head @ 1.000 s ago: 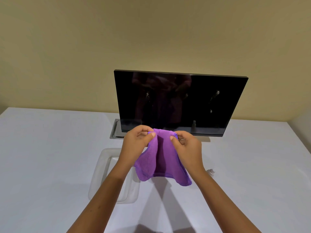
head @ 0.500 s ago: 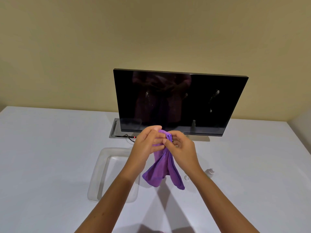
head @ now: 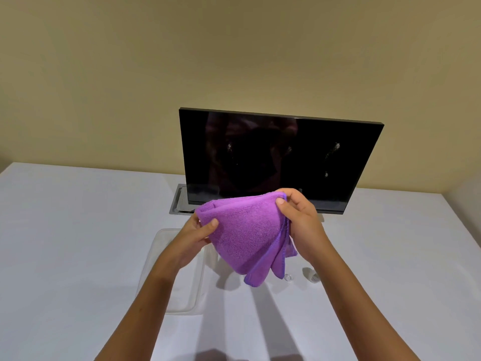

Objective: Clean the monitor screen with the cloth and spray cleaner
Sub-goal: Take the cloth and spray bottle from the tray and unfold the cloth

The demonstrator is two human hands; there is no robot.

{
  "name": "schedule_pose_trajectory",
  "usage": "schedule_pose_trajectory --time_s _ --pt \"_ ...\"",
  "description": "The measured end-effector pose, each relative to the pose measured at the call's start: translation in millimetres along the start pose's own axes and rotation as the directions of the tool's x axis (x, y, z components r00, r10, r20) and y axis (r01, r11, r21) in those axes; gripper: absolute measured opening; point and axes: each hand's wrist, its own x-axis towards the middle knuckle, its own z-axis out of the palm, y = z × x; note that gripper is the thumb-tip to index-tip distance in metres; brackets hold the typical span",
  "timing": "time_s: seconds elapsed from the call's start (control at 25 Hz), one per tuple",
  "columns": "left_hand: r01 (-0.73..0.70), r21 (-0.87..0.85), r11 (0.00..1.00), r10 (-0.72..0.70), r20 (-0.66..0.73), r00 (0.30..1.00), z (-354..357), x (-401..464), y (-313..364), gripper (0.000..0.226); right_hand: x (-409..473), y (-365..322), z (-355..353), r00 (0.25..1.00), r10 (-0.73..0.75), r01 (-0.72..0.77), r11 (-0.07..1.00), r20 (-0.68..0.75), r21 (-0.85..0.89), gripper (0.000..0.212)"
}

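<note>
Folding the purple microfibre cloth [head: 244, 230] before wiping.
My left hand [head: 194, 237] and right hand [head: 299, 217] pinch its edges; loose layers may drag, smearing the black flat monitor screen [head: 273, 155].

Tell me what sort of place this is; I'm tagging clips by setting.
Probably a plain desk setup indoors: a dark monitor stands on a white table against a bare beige wall.

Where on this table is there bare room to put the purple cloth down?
Bare table lies left of the clear container, and on the right between the monitor and the table's right edge. It is crowded in the middle: the container, both hands holding the cloth, and small clear items beneath.
</note>
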Motion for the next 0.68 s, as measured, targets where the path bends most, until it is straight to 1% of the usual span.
schedule_pose_trajectory --time_s 0.04,0.16,0.2,0.28,0.4,0.44,0.48,0.52,0.6,0.68 --pt "-0.026 -0.01 1.0 0.026 -0.016 1.0 -3.1 -0.1 2.7 0.067 0.5 2.8 -3.9 0.999 0.009 -0.008 1.0 -0.045 0.019 0.022" --pt "-0.103 0.049 0.993 0.106 -0.057 0.993 -3.2 -2.8 15.7 0.035 1.1 12.3 -13.5 0.985 0.054 -0.045 0.997 -0.165 0.055 0.018" --pt "-0.126 0.084 0.988 0.132 -0.066 0.989 -1.1 -3.8 20.8 0.029 1.3 17.1 -15.4 0.979 0.072 -0.064 0.997 -0.192 0.047 0.017" --pt "-0.181 0.198 0.963 0.197 -0.066 0.978 6.1 -6.3 31.1 0.024 1.4 27.0 -16.2 0.965 0.105 -0.102 0.994 -0.242 0.023 0.015" --pt "-0.271 0.403 0.874 0.308 -0.03 0.951 22.3 -8.8 46.1 0.02 2.0 38.9 -12.9 0.943 0.162 -0.174 0.985 -0.289 -0.014 0.009" --pt "-0.293 0.458 0.839 0.338 -0.017 0.941 28.1 -9.0 50.2 0.02 1.7 41.3 -11.6 0.943 0.178 -0.193 0.981 -0.282 -0.027 0.009" --pt "-0.314 0.506 0.803 0.366 -0.002 0.931 33.3 -9.3 53.8 0.02 0.4 42.4 -10.9 0.948 0.181 -0.198 0.98 -0.263 -0.039 0.015" --pt "-0.335 0.552 0.763 0.39 0.02 0.921 38.0 -9.0 56.9 0.02 -1.4 42.3 -10.5 0.96 0.164 -0.182 0.982 -0.226 -0.06 0.026" --pt "-0.369 0.641 0.673 0.409 0.092 0.908 45.8 -7.4 60.7 0.02 -4.3 36.9 -10.0 0.994 0.066 -0.08 0.983 -0.089 -0.164 0.049" --pt "-0.391 0.704 0.593 0.391 0.173 0.904 52.0 -4.9 60.4 0.021 -4.3 27.0 -7.3 0.995 -0.014 0.04 0.967 0.103 -0.25 0.065"
